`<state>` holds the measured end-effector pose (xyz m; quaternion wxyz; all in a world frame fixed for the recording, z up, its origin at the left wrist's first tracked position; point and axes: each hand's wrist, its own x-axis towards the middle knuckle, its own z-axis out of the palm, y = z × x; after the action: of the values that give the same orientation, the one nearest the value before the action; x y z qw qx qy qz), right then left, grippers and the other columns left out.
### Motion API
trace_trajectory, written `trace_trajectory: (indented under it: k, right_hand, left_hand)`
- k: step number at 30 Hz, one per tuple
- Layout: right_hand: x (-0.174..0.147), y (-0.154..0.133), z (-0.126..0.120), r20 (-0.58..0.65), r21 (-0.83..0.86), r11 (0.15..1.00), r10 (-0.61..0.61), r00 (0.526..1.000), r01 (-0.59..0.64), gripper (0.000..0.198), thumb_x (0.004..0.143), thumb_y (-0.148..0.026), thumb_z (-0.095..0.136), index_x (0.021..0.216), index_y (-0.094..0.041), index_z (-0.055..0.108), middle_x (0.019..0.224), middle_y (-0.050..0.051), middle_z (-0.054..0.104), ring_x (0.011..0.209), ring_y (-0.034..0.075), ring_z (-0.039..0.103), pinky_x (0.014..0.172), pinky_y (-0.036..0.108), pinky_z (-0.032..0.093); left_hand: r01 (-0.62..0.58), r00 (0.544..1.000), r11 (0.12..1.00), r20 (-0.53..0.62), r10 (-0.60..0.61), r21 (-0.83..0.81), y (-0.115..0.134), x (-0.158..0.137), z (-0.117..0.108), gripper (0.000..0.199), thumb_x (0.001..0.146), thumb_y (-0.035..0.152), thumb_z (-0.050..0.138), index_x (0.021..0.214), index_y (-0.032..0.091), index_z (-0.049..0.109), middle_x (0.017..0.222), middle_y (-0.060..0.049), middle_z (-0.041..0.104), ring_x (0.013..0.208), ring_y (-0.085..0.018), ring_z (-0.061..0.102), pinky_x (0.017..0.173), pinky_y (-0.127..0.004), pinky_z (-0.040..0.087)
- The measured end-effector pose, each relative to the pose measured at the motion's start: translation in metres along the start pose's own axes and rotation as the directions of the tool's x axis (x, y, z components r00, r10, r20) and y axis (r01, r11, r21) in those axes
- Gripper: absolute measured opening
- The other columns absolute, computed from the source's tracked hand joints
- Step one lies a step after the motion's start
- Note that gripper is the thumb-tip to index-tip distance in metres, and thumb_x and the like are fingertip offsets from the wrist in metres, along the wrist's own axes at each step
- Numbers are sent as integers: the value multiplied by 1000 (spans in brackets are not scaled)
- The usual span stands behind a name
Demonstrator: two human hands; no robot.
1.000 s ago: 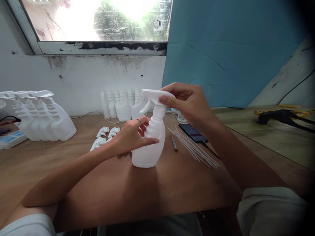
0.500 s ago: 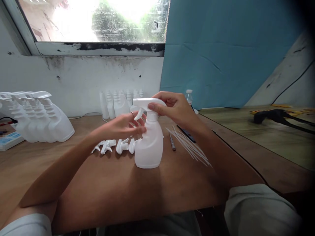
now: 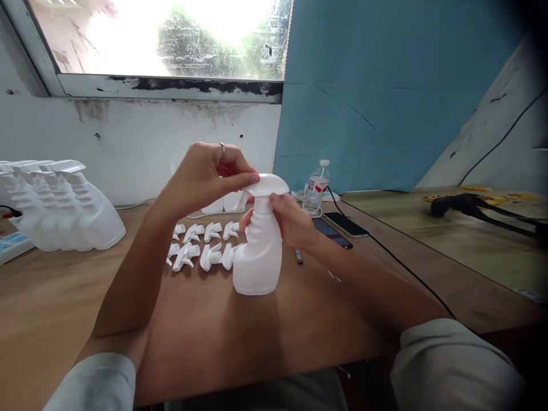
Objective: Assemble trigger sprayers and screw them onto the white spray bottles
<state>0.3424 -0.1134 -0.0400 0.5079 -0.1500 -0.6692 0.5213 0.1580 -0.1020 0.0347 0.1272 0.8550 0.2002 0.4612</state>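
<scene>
Your translucent white plastic bottle with a ribbed neck [image 3: 257, 268] stands upright on the brown worktop [image 3: 205, 325], with a glossy white plastic trigger head [image 3: 270, 184] on top. Your left hand [image 3: 209, 171] pinches the head's front end between thumb and finger; your right hand [image 3: 295, 222] curls round the neck, thumb at the collar. The step in hand looks like fastening or aligning the head. The next move seems to call for a steady, level turn at the collar, with the bottle held upright.
</scene>
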Motion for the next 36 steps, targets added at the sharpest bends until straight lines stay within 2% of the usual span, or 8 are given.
trace_trajectory:
  k: [3, 9, 12, 16, 20, 24, 29, 36]
  right_hand:
    - [-2, 7, 1, 74, 142, 989, 30, 997, -40, 33, 80, -45, 60, 98, -18, 55, 72, 4, 63, 61, 18, 60, 58, 34, 52]
    - [-2, 6, 8, 6, 59, 998, 0, 1000, 0, 26, 78, -40, 67, 79, -16, 56, 65, 2, 60, 57, 14, 56, 56, 30, 49]
    - [-3, 4, 12, -19, 108, 994, -3, 1000, 5, 31, 79, -47, 63, 80, -18, 55, 65, 1, 58, 55, 14, 54, 53, 29, 48]
    - [-4, 6, 14, -48, 20, 999, -30, 998, 31, 21, 81, -36, 67, 81, -17, 55, 63, 0, 57, 54, 13, 54, 54, 28, 47]
    - [-4, 9, 13, -7, 111, 992, -59, 998, 59, 25, 84, -42, 61, 87, -18, 54, 67, 1, 58, 57, 15, 57, 55, 30, 48]
    - [-5, 9, 13, -54, 49, 997, -64, 996, 67, 24, 80, -34, 69, 90, -18, 54, 67, -1, 58, 56, 13, 56, 56, 28, 48]
    - [-5, 8, 12, 17, 157, 984, -85, 996, 81, 23, 88, -40, 57, 93, -18, 53, 69, 1, 59, 58, 15, 58, 55, 30, 49]
    - [-2, 6, 13, 19, 95, 994, -52, 998, 50, 21, 84, -34, 64, 93, -17, 55, 66, 0, 57, 55, 13, 56, 55, 28, 47]
  left_hand:
    - [1, 1000, 1000, 4, -1, 7, -2, -1, -3, 12, 78, 28, 69, 74, 17, 68, 78, -2, 66, 77, -17, 65, 71, -32, 58]
    - [1, 1000, 1000, 24, -1, -4, -1, -1, -2, 12, 78, 27, 70, 73, 17, 66, 78, -2, 64, 79, -17, 64, 70, -33, 56]
    - [-8, 1000, 1000, 15, 8, 16, 1, -1, -2, 11, 80, 25, 69, 73, 17, 66, 77, -1, 64, 76, -16, 63, 70, -32, 55]
    - [-18, 1000, 999, 24, 18, 31, 3, -2, -2, 13, 80, 26, 68, 71, 17, 66, 75, -1, 63, 73, -15, 62, 68, -31, 53]
    - [-12, 1000, 998, 20, 11, 56, 7, -3, -2, 16, 80, 28, 68, 69, 17, 65, 71, -1, 62, 74, -16, 61, 68, -31, 52]
    - [-10, 1000, 999, 16, 10, 45, 7, -4, -2, 18, 80, 28, 68, 67, 17, 63, 69, -1, 60, 73, -16, 60, 66, -31, 51]
    - [-14, 1000, 997, 23, 13, 71, 5, -3, -3, 17, 80, 28, 68, 69, 16, 65, 70, -1, 61, 68, -13, 58, 64, -28, 50]
    - [2, 999, 996, 39, -5, 86, 8, -3, -4, 19, 82, 29, 65, 69, 15, 64, 69, -2, 61, 65, -11, 55, 60, -24, 48]
